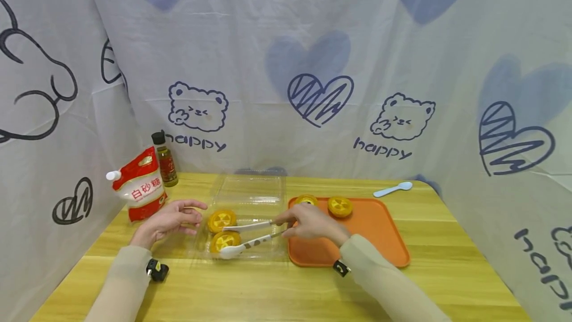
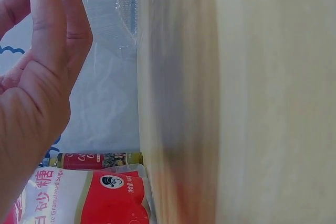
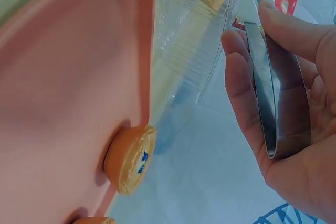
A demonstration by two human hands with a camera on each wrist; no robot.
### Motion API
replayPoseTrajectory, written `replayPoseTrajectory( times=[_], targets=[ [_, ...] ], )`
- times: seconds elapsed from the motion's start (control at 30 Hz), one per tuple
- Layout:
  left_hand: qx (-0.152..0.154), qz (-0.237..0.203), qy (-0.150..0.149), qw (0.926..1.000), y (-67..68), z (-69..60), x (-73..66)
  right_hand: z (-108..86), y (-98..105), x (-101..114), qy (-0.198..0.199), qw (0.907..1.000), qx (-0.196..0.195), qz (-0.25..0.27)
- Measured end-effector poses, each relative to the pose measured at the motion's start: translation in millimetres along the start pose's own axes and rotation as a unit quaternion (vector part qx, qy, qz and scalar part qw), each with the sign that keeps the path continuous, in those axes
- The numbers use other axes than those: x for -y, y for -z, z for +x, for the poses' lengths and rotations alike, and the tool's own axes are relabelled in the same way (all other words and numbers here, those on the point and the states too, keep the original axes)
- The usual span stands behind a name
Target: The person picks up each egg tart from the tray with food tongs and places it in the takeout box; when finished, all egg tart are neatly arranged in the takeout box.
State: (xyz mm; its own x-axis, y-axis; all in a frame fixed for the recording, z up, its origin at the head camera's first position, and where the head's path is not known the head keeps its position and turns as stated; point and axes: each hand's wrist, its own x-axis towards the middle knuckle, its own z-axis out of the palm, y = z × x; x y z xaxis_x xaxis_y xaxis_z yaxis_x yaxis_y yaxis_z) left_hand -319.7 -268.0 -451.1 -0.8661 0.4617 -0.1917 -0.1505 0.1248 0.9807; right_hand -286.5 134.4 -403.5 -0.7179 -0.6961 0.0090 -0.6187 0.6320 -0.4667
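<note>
My right hand [image 1: 308, 221] holds metal tongs [image 3: 268, 87] with white tips, its thumb and fingers around the two arms. The tongs reach left over a clear plastic box [image 1: 268, 248], their tips spread at two egg tarts [image 1: 222, 221] in its left part; whether they touch a tart I cannot tell. Left of the box hovers my left hand [image 1: 172, 220], fingers loosely bent, holding nothing. Two more egg tarts [image 1: 340, 206] sit along the far side of an orange tray [image 1: 380, 247], one partly behind my right hand.
A red and white sugar bag [image 1: 145, 185] stands at the left, beside a dark-capped bottle [image 1: 167, 163]. The box's raised lid [image 1: 250, 188] lies toward the back curtain. A pale blue spoon [image 1: 393, 189] rests behind the tray. Curtains border the table [image 1: 250, 292].
</note>
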Motion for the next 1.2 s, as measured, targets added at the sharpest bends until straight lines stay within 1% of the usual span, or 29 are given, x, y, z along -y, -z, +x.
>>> replayPoseTrajectory(
  times=[0.17, 0.3, 0.4, 0.47, 0.7, 0.93, 1.03, 1.2],
  targets=[
    [-0.001, -0.001, -0.002, 1.0, -0.2, 0.1, 0.7, 2.4, -1.7, -1.5, 0.007, 0.9999, 0.005, 0.009],
    [0.002, -0.002, -0.003, 1.0, -0.4, 0.4, 0.7, -0.3, 0.9, -4.5, 0.013, 0.9991, 0.015, 0.039],
    [0.001, -0.002, -0.003, 1.0, -0.7, 0.2, 0.5, -3.6, 5.5, -5.8, 0.006, 0.9976, 0.024, 0.064],
    [0.0, -0.001, -0.002, 1.0, -0.6, -0.1, 0.6, -4.8, 8.6, -6.9, 0.003, 0.9971, 0.025, 0.072],
    [0.0, 0.004, -0.003, 1.0, 1.0, -0.2, 2.6, -6.2, 17.7, -14.3, 0.004, 0.9965, 0.034, 0.077],
    [0.003, 0.001, -0.006, 1.0, 1.7, 1.0, 3.8, -9.6, 23.4, -23.2, 0.0, 0.9942, 0.046, 0.097],
    [0.003, -0.002, -0.003, 1.0, 1.6, 0.9, 3.3, -10.4, 23.8, -27.8, -0.002, 0.995, 0.045, 0.089],
    [0.003, 0.001, 0.0, 1.0, 1.0, 1.3, 2.2, -9.1, 22.1, -30.6, 0.012, 0.9956, 0.043, 0.083]
  ],
)
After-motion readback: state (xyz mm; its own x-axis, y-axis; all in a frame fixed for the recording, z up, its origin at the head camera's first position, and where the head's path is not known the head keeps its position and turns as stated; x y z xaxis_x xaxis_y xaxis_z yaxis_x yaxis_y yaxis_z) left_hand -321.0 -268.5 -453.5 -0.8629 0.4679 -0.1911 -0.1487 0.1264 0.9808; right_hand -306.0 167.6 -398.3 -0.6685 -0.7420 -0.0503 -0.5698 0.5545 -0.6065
